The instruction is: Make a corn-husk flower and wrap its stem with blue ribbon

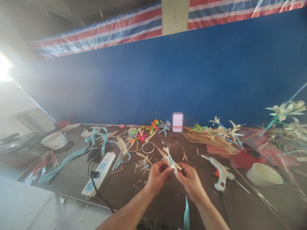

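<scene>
My left hand (158, 176) and my right hand (190, 179) meet over the dark table, fingers pinched on a pale husk flower (168, 158). Light blue ribbon is wrapped round the flower's middle. My left fingers hold its left side, my right fingers its lower right petals. A light blue ribbon (186, 212) hangs down below my right hand; its upper end is hidden behind the fingers. Beyond the flower lie a clear ring (148, 148) and husk scraps (143, 165).
A white glue gun (224, 175) lies right of my hands, near a cream bowl (264, 174) and dried husks (211, 142). On the left are a white power strip (99, 174) with a black cord, long blue ribbon (64, 164) and a white tub (54, 140). A blue panel (155, 83) stands behind.
</scene>
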### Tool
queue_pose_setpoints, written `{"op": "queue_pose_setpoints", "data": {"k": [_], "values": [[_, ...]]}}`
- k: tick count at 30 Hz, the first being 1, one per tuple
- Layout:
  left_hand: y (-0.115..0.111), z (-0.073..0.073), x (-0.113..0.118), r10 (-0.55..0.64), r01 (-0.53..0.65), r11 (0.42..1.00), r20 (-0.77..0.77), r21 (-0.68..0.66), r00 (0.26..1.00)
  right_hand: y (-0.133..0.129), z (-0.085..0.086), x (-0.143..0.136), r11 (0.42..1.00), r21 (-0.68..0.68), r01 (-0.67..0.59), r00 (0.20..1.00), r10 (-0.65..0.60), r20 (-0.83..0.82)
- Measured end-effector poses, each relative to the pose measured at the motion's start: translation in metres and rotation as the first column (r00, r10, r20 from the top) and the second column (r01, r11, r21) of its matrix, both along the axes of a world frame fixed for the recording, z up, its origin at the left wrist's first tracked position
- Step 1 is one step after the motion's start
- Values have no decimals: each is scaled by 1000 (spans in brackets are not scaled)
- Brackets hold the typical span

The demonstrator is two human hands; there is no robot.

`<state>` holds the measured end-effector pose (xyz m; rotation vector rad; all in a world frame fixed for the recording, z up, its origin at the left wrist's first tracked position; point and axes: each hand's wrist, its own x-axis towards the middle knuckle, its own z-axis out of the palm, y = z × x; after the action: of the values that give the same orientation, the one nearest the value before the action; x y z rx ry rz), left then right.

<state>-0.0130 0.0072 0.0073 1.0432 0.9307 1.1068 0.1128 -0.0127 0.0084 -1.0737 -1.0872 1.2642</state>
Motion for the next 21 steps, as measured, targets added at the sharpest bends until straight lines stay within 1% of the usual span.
{"op": "queue_pose_setpoints", "data": {"k": [3, 8, 11, 15, 17, 19, 21], "values": [[0, 1, 1, 6, -6, 1000, 15, -2, 1000, 0, 1, 0, 1000, -1, -28, 1000, 28, 1], [-2, 3, 5, 51, -51, 999, 136, 1, 989, 1, 1, 0, 1000, 14, -11, 1000, 11, -12], [-2, 3, 7, 65, -70, 997, 165, 26, 984, 2, 2, 1, 1000, 22, -9, 1000, 10, -7], [1, 3, 10, 47, -50, 999, 128, 21, 991, 2, 5, 3, 1000, 11, 12, 1000, -11, -17], [3, 2, 11, 28, -31, 999, 95, 25, 995, 2, 7, 3, 1000, 16, 6, 998, -5, -57], [4, 2, 11, 31, -34, 997, 41, 70, 999, 2, 8, 3, 1000, 17, -8, 993, 9, -114], [5, 2, 11, 76, -67, 984, -53, 166, 996, 3, 7, 2, 1000, -7, 0, 989, -1, -145]]}}
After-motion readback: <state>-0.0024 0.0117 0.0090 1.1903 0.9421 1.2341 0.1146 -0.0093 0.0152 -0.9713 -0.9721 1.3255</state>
